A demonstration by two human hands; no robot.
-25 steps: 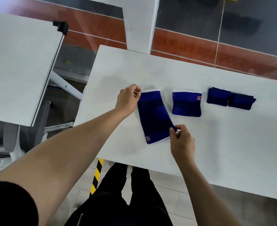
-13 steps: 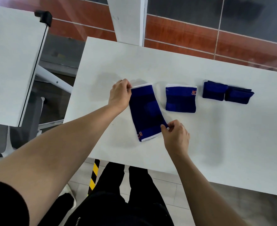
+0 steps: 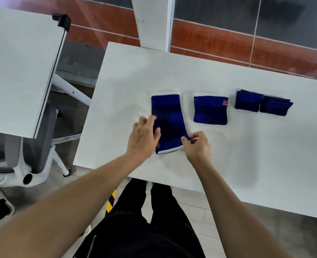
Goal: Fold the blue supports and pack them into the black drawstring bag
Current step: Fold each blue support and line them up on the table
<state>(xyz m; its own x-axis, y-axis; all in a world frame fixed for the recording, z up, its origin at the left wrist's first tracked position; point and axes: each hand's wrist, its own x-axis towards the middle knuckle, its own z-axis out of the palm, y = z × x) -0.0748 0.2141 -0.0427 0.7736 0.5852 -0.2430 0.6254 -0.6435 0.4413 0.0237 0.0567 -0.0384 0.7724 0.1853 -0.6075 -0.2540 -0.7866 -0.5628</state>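
Observation:
A long blue support (image 3: 169,120) with white end bands lies flat on the white table (image 3: 247,155). My left hand (image 3: 143,138) rests with straight fingers on its near left edge. My right hand (image 3: 196,147) pinches its near right corner. To the right lies a shorter folded blue support (image 3: 210,111) with a white top band. Further right, two small dark blue folded supports (image 3: 248,99) (image 3: 275,108) sit side by side. No black drawstring bag is in view.
A second white table (image 3: 18,67) stands at the left with a grey and white office chair (image 3: 29,157) below it. A white pillar (image 3: 152,21) rises behind the table. My legs in black trousers (image 3: 146,220) are at the table's near edge.
My left hand let go of the support's far left corner and came down to its near left edge. My right hand stayed at the near right corner.

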